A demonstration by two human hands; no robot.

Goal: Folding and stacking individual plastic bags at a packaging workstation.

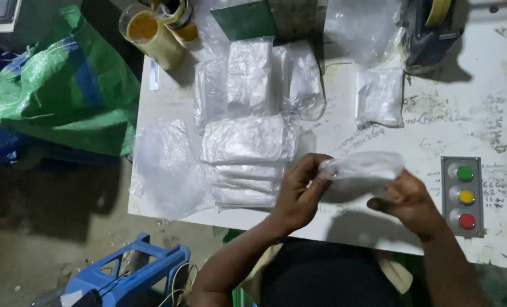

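Fingers (pixel 316 179) of the left hand (pixel 300 193) are closed in a pinch on the left end of a clear plastic bag (pixel 362 170); the right hand (pixel 408 200) grips the same bag from its right end, thumb and fingers closed on the film. Bag is held just above the worktop (pixel 378 128), near its front edge, between the two hands.

Just left of the left hand lies a stack of filled clear packets (pixel 245 162), laid flat, one over another. Behind the stack, further packets (pixel 253 79) lie overlapping. One separate packet (pixel 379 96) lies apart, behind the held bag. Loose crumpled plastic film (pixel 165 167) hangs over the worktop's left edge.

At the right of the worktop, a grey panel (pixel 462 196) carries three round buttons: green, yellow, red, front to back reversed, red nearest the person. A tape dispenser (pixel 429 31) stands at the far right corner. Yellowish tape rolls (pixel 154 34) lie at the far left corner. A green and blue woven sack (pixel 60 85) lies left of the worktop; a blue plastic stool (pixel 128 273) stands on the floor below.
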